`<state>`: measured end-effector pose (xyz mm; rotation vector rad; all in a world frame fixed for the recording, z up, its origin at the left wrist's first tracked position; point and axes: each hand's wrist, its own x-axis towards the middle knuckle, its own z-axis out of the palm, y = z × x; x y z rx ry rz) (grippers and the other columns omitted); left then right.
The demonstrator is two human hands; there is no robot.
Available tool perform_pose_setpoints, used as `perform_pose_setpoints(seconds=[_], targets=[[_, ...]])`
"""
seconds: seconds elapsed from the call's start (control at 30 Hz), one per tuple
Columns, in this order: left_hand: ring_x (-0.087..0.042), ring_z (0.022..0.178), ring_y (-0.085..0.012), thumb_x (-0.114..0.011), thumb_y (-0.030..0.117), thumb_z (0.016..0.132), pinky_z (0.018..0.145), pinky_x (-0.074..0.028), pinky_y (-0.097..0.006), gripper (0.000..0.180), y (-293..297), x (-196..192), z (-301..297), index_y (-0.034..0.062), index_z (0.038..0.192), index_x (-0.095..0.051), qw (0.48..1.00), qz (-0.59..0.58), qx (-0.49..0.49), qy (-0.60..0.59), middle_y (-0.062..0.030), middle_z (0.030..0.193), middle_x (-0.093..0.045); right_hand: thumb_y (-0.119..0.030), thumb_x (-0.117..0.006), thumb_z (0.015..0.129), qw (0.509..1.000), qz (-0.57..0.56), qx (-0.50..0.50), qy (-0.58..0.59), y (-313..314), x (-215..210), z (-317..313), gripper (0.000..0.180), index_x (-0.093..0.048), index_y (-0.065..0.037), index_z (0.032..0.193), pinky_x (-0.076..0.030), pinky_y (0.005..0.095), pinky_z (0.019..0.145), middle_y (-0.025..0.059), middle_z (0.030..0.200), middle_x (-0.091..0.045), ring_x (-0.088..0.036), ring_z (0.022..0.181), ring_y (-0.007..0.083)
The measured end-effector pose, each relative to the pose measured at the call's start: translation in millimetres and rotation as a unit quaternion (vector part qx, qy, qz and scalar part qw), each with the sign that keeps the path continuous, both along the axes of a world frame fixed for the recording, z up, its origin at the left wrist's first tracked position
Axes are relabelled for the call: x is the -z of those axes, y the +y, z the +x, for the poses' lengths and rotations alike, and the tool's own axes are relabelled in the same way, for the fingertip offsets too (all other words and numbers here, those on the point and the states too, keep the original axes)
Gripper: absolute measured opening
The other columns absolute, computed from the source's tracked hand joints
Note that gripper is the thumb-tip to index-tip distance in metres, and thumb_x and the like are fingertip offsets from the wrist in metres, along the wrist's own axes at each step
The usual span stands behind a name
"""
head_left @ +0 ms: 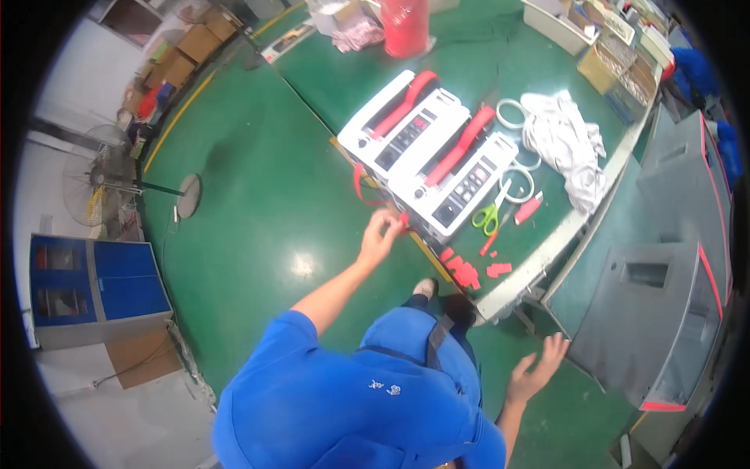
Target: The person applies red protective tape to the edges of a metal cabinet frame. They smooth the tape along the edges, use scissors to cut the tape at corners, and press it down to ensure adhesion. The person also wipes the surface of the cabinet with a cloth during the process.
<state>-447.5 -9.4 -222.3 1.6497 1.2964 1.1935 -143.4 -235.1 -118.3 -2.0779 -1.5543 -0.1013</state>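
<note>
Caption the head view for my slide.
Left hand at red tape by a dispenser, scissors alongside, right hand open and empty.

- A factory workshop: glossy green floor [258,195] striped with yellow lines [174,121].
- Grey wire-cage pedestal fan [97,180], brown cardboard boxes [198,42].
- Two white boxy machines with red bands [426,143] on a green tabletop [469,70].

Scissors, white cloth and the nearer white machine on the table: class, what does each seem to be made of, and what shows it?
Scissors: likely plastic handles, given their even, bright green; pale blades, probably metal.
White cloth: soft, matte fabric, shown by its crumpled folds.
Nearer white machine: smooth, crisp-edged casing, perhaps plastic or painted metal; the look leaves it open.
</note>
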Motion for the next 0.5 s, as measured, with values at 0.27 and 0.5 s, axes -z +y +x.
perform_pose_setpoints(seconds=[0.27,0.5], targets=[[-0.059,0.073,-0.0237,-0.058,0.015,0.084,0.068,-0.047,-0.034,0.012,-96,-61,13,0.0037,0.083,-0.056,0.949,-0.075,0.307,0.026,-0.0097,0.078,-0.059,-0.006,-0.059,0.075,0.943,0.018,-0.260,0.208,65,-25,-101,0.042,-0.048,0.000,0.115,-0.039,0.0430,0.091,0.0216,0.117,-0.049,-0.048,0.108,0.0379],[-0.058,0.066,-0.0279,-0.056,0.021,0.084,0.060,-0.045,-0.035,0.016,-98,-86,44,0.0060,0.089,-0.054,0.935,0.012,0.354,-0.010,-0.0088,0.074,-0.058,-0.003,-0.063,0.072,0.933,-0.015,-0.291,0.210,66,-42,-90,0.011,-0.058,-0.004,0.081,-0.046,0.0337,0.061,0.0093,0.075,-0.058,-0.057,0.069,0.0261]])
